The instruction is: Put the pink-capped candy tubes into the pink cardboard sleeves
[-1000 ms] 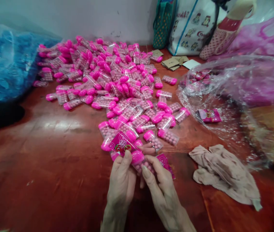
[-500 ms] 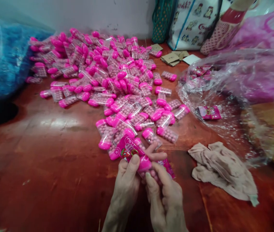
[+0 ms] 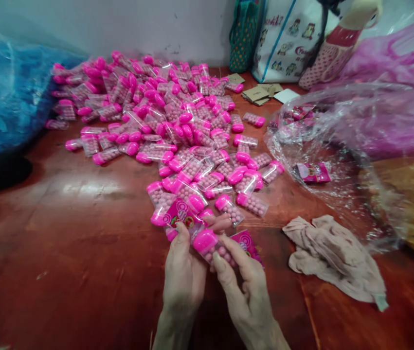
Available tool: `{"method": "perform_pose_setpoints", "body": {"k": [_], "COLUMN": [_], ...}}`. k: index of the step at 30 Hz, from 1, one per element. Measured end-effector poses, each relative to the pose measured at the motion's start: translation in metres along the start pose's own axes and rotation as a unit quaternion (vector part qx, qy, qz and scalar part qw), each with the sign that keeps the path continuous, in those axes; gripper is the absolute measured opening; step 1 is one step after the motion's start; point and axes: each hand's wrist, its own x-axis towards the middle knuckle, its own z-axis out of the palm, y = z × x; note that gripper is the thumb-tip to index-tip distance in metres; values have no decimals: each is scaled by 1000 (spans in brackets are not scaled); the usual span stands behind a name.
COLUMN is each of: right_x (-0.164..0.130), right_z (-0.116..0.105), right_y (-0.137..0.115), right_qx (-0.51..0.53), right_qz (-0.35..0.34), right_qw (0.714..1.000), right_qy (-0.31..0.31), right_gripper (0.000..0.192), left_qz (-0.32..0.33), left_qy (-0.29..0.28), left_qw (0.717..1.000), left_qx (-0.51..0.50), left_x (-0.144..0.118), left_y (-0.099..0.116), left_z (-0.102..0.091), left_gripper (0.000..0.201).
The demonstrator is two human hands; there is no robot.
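Note:
My right hand [image 3: 245, 287] grips a small clear candy bottle [image 3: 206, 241] with a pink cap and pink balls inside, the cap tilted up to the left. Pinched under the thumb of my left hand [image 3: 185, 277] is a printed magenta label [image 3: 180, 210]; this hand's palm is partly open beside the bottle. A second magenta label [image 3: 247, 245] shows behind the right fingers; whether it is held or lies on the table I cannot tell. Just beyond both hands spreads a large pile of similar candy bottles [image 3: 192, 167].
The reddish-brown wooden surface [image 3: 82, 253] carries a crumpled beige cloth [image 3: 334, 260] at right. Behind it lies a clear plastic bag [image 3: 352, 126] with magenta packets. A blue-filled bag [image 3: 6, 97] stands at left. Cardboard pieces [image 3: 256, 94] and a white printed bag [image 3: 289, 43] sit near the wall.
My hands have moved slightly apart. The label in my left hand has come away from the bottle's cap, which now shows fully. The view has shifted a little.

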Motion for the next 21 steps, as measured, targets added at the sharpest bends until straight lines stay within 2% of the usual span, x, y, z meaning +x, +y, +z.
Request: {"method": "perform_pose_setpoints", "body": {"k": [4,8,12,14,21], "right_x": [3,1,4,6,4], "right_z": [2,-3,-8,-9,-4], "right_y": [-4,-4,-6,-6,0], "right_qx": [14,-63,-54,-51,6], "right_qz": [-40,-45,-67,-68,32], "right_qw": [999,997,995,995,999], "right_qy": [-14,-2,-44,-46,-26], "right_gripper": [30,33,28,27,27], "left_qz": [8,37,88,98,70], "left_qy": [20,40,39,40,7], "left_qw": [1000,998,993,991,995], "left_qx": [4,39,70,76,77], "left_x": [-1,-2,-1,-1,0], "left_y": [-1,-2,-4,-5,-8], "left_z": [0,-5,-9,-10,-7], "left_gripper": [41,40,39,39,38]}}
